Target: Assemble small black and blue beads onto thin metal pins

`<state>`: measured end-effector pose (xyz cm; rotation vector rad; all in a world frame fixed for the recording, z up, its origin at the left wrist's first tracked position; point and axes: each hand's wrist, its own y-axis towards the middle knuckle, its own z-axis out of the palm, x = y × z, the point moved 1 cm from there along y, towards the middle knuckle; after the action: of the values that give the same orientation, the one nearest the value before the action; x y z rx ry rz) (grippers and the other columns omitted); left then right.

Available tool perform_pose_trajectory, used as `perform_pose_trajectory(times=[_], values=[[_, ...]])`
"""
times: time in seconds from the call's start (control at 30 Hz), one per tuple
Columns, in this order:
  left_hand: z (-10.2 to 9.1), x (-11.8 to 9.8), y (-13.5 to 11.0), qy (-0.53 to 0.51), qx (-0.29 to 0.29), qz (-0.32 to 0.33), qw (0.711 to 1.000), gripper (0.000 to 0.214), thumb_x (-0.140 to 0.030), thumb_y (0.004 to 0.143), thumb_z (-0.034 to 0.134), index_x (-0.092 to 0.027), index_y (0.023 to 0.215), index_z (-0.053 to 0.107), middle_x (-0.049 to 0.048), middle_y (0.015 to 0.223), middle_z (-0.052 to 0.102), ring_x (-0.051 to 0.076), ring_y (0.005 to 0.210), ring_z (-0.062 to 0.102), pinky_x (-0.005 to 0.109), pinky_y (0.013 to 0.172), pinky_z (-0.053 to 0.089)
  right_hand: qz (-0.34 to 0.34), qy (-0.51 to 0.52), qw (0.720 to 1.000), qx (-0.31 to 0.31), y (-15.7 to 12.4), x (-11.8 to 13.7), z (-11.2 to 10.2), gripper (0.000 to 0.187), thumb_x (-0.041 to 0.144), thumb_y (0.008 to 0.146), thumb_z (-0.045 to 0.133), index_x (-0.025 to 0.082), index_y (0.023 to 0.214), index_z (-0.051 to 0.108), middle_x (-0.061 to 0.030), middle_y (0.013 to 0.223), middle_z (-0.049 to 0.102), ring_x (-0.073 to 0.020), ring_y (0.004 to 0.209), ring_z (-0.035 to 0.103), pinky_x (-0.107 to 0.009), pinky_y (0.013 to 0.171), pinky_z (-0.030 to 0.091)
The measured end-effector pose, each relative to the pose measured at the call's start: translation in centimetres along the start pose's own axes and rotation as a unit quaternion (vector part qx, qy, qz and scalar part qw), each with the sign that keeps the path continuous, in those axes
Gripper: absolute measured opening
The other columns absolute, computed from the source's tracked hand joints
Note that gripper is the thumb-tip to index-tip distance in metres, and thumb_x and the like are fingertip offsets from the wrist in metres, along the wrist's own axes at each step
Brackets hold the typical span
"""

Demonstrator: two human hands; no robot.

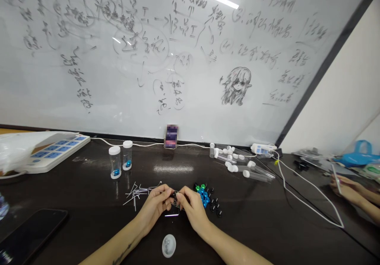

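Observation:
My left hand (156, 205) and my right hand (191, 206) meet in the middle of the table, fingertips pinched together. Between them is a small black part (173, 194), largely covered by the fingers, so its exact kind is unclear. Under the hands lies an L-shaped hex key (171, 215). Several more metal hex keys (136, 191) form a loose pile left of my left hand. Blue anodised metal pieces (204, 197), green ones (202, 186) and black screws with bright shafts (213, 207) cluster beside my right hand. Nearer me sits a small translucent dish (169, 245) with bits inside.
Two capped clear tubes (115, 163) hold blue pieces. More capped tubes (234, 166) lie at the back right. A power strip (59, 152), a dark phone (32, 235) and a white cable (311, 197) surround the area. Another person's hands (350, 188) hold something at far right.

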<state>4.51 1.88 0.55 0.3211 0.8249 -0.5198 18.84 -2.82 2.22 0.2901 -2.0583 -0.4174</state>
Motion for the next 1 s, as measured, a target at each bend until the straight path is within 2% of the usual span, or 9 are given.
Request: perform_pose_trajectory(times=[0.1, 0.23, 0.3, 0.47, 0.67, 0.73, 0.87, 1.0], values=[[-0.04, 0.02, -0.01, 0.004, 0.008, -0.003, 1.0, 0.017, -0.027, 0.078, 0.067, -0.013, 0.07, 0.061, 0.0001, 0.064, 0.053, 0.008, 0.054, 0.044, 0.019, 0.05, 0.034, 0.008, -0.008, 1.0, 0.007, 0.0, -0.06, 0.03, 0.031, 0.031, 0.093, 0.045, 0.017, 0.066, 0.052, 0.0028, 0.059, 0.051, -0.012, 0.056, 0.049, -0.022, 0.055, 0.036], [-0.22, 0.05, 0.05, 0.008, 0.004, 0.001, 1.0, 0.016, -0.027, 0.078, 0.066, -0.013, 0.071, 0.061, -0.0002, 0.061, 0.052, 0.007, 0.053, 0.043, 0.019, 0.05, 0.034, -0.028, -0.014, 0.999, -0.023, 0.04, 0.27, -0.02, 0.009, 0.022, 0.086, 0.058, 0.018, 0.077, 0.056, 0.0015, 0.071, 0.054, -0.0135, 0.065, 0.05, -0.022, 0.059, 0.037], [-0.19, 0.02, 0.04, 0.008, 0.004, -0.002, 1.0, 0.017, -0.027, 0.078, 0.067, -0.013, 0.071, 0.061, -0.0001, 0.061, 0.052, 0.007, 0.052, 0.042, 0.019, 0.05, 0.034, -0.039, -0.009, 0.999, -0.029, 0.04, 0.29, -0.01, 0.004, 0.02, 0.083, 0.06, 0.018, 0.08, 0.057, 0.0009, 0.075, 0.055, -0.0138, 0.067, 0.051, -0.023, 0.061, 0.038], [0.1, -0.13, -0.07, 0.004, 0.004, -0.006, 1.0, 0.017, -0.027, 0.075, 0.069, -0.013, 0.07, 0.063, -0.0009, 0.06, 0.05, 0.007, 0.052, 0.041, 0.019, 0.049, 0.033, 0.008, 0.02, 1.0, 0.0, 0.05, -0.14, 0.08, 0.023, 0.029, 0.089, 0.053, 0.018, 0.069, 0.053, 0.0036, 0.06, 0.051, -0.0116, 0.055, 0.048, -0.022, 0.053, 0.036], [0.05, -0.1, -0.02, 0.008, 0.002, -0.006, 1.0, 0.018, -0.028, 0.076, 0.069, -0.013, 0.069, 0.062, -0.0009, 0.058, 0.05, 0.007, 0.051, 0.041, 0.019, 0.05, 0.033, -0.018, 0.005, 0.999, -0.035, 0.08, -0.03, 0.07, 0.009, 0.025, 0.08, 0.064, 0.019, 0.079, 0.058, 0.0024, 0.069, 0.055, -0.013, 0.063, 0.05, -0.022, 0.058, 0.038], [0.02, -0.06, 0.0, 0.007, 0.001, -0.005, 1.0, 0.019, -0.029, 0.075, 0.07, -0.013, 0.068, 0.062, -0.0012, 0.058, 0.049, 0.007, 0.051, 0.04, 0.019, 0.049, 0.032, -0.005, 0.013, 1.0, -0.024, 0.09, -0.18, 0.12, 0.014, 0.029, 0.082, 0.062, 0.018, 0.075, 0.057, 0.0023, 0.066, 0.056, -0.0126, 0.06, 0.051, -0.022, 0.056, 0.038], [0.03, 0.0, -0.02, 0.008, 0.018, -0.01, 1.0, 0.018, -0.029, 0.075, 0.069, -0.013, 0.069, 0.062, -0.0026, 0.055, 0.047, 0.008, 0.05, 0.041, 0.019, 0.049, 0.032, 0.019, 0.018, 0.999, 0.024, 0.05, -0.46, 0.22, 0.036, 0.038, 0.092, 0.046, 0.017, 0.064, 0.052, 0.0038, 0.054, 0.051, -0.0103, 0.049, 0.048, -0.021, 0.05, 0.034], [0.09, 0.01, -0.12, 0.008, 0.027, -0.022, 0.999, 0.018, -0.028, 0.078, 0.067, -0.014, 0.07, 0.06, -0.002, 0.055, 0.048, 0.008, 0.05, 0.041, 0.019, 0.049, 0.032, 0.009, -0.013, 0.999, 0.029, -0.03, -0.39, 0.21, 0.042, 0.042, 0.094, 0.042, 0.017, 0.061, 0.051, 0.0044, 0.05, 0.047, -0.0098, 0.048, 0.046, -0.021, 0.05, 0.033]])
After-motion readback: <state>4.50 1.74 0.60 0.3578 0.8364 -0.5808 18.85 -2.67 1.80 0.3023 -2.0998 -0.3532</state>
